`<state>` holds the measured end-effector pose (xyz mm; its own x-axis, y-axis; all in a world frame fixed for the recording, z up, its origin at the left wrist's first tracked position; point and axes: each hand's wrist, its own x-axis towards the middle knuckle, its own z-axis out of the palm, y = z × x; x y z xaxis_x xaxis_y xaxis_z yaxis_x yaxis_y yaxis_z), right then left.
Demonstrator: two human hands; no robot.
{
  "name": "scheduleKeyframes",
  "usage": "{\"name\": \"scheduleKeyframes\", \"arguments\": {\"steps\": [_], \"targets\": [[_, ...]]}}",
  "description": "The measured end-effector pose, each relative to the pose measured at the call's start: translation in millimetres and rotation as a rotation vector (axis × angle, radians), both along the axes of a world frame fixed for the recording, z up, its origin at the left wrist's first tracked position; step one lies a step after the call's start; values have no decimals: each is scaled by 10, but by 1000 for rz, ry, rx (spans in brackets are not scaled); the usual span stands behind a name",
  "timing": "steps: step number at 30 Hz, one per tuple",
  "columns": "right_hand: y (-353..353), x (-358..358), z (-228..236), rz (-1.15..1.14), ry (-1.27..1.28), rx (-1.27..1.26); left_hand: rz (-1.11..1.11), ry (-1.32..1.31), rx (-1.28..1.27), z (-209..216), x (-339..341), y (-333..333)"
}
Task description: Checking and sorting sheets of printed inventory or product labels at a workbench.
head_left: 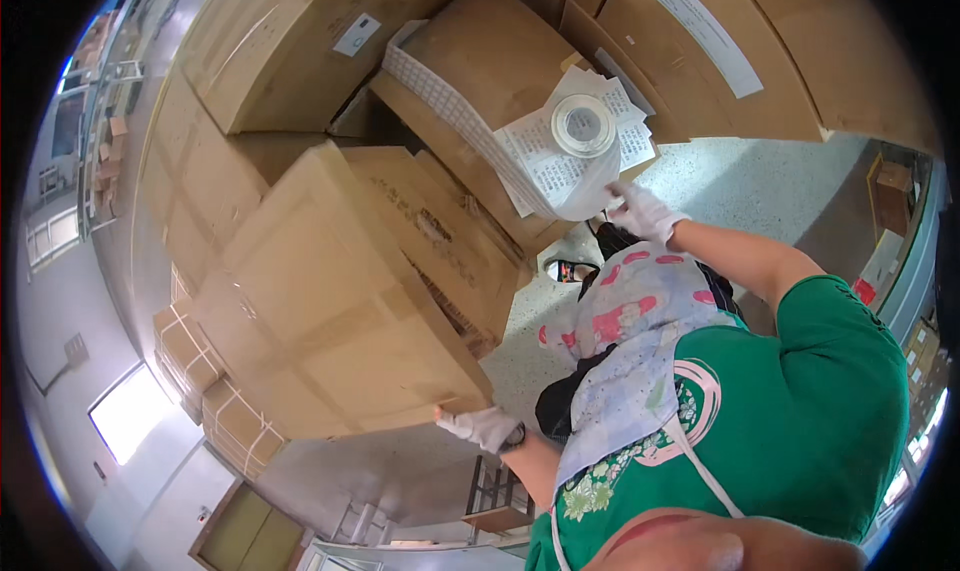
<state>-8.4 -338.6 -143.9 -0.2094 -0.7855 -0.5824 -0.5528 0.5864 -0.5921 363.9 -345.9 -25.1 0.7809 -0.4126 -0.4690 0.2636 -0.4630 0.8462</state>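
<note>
My left hand (pixel 482 429), in a white glove with a dark watch at the wrist, grips the near lower corner of a large taped cardboard box (pixel 320 311). The box sits at a tilt against other cartons. My right hand (pixel 645 214), also gloved, has its curled fingers at the edge of a glossy white label strip (pixel 590 197). Beside those fingers, a roll of white tape or labels (pixel 583 125) lies on printed label sheets (pixel 545 161) atop a brown carton (pixel 500 56). A long folded label band (pixel 440 96) runs along that carton.
More cartons stand behind, including a tall one with a white label (pixel 705 31). Another printed carton (pixel 430 221) leans behind the gripped box. Strapped boxes (pixel 240 426) are at the lower left. Speckled floor (pixel 740 186) shows to the right, with shelving (pixel 890 241) at the edge.
</note>
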Motion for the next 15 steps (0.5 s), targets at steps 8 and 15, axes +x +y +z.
{"name": "scheduleKeyframes", "arguments": {"steps": [8, 15], "targets": [[-392, -1240, -1415, -486, 374, 29, -623, -1274, 13, 380, -847, -276], [-673, -1623, -1763, -539, 434, 219, -1697, -537, -224, -1031, -3019, -677]]}}
